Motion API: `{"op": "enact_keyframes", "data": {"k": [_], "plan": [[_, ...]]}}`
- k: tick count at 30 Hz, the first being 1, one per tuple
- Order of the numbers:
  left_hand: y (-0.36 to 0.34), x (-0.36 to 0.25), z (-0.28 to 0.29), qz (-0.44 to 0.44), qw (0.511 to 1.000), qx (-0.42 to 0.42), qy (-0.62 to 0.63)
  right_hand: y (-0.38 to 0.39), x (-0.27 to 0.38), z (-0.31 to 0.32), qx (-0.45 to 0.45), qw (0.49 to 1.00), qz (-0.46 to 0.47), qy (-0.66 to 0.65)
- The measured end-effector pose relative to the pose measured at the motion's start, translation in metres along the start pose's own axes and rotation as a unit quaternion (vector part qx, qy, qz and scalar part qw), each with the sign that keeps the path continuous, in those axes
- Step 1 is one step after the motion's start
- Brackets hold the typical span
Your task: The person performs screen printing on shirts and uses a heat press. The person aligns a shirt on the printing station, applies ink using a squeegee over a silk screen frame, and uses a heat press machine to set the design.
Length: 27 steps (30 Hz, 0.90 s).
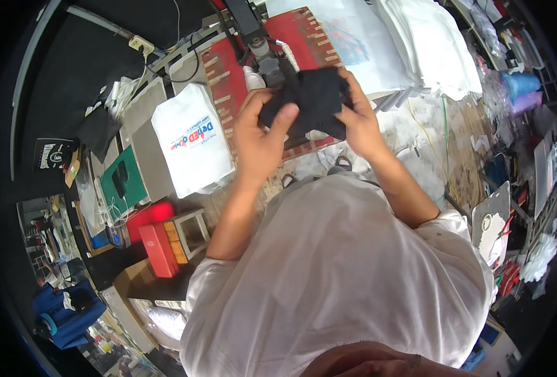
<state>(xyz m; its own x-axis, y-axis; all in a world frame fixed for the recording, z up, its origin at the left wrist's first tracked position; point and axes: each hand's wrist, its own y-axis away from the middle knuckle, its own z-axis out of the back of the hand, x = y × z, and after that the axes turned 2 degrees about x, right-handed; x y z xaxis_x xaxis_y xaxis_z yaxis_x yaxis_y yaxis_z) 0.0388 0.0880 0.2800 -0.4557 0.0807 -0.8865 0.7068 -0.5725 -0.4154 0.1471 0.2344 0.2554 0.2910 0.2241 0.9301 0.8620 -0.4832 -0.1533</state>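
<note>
A piece of black cloth (319,97), folded or bunched, is held up between my two hands. My left hand (259,132) grips its left edge, with the thumb lying on top. At the right edge, my right hand (361,122) has its fingers bent round the cloth. Just beyond the cloth stands a black machine head with a metal fitting (258,45), mounted over a red board (297,34) edged with bits of tan tape. The cloth hides part of the machine's lower end and the near part of the board.
White printed bags (187,135) lie left of the red board. A tall pile of white sheets or bags (432,47) rests at the back right. Farther left are a green mat (124,179) and a power socket (141,45). A red box (159,250) sits beside a small wooden stool (192,232).
</note>
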Motion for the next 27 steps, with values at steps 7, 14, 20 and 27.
{"op": "enact_keyframes", "data": {"k": [7,14,20,27], "plan": [[0.013,0.022,-0.015,0.177,0.97,-0.126,0.11,0.013,-0.01,-0.014,0.101,0.979,-0.154,-0.089],[0.011,0.016,-0.003,0.286,0.876,-0.092,0.378,0.003,0.002,0.004,0.06,0.987,-0.139,-0.055],[0.016,0.016,0.009,0.165,0.947,0.141,0.239,-0.009,0.002,0.037,0.114,0.978,-0.144,0.096],[0.024,0.028,-0.004,0.344,0.819,0.165,0.429,-0.028,0.025,0.051,0.172,0.952,-0.234,0.093]]}}
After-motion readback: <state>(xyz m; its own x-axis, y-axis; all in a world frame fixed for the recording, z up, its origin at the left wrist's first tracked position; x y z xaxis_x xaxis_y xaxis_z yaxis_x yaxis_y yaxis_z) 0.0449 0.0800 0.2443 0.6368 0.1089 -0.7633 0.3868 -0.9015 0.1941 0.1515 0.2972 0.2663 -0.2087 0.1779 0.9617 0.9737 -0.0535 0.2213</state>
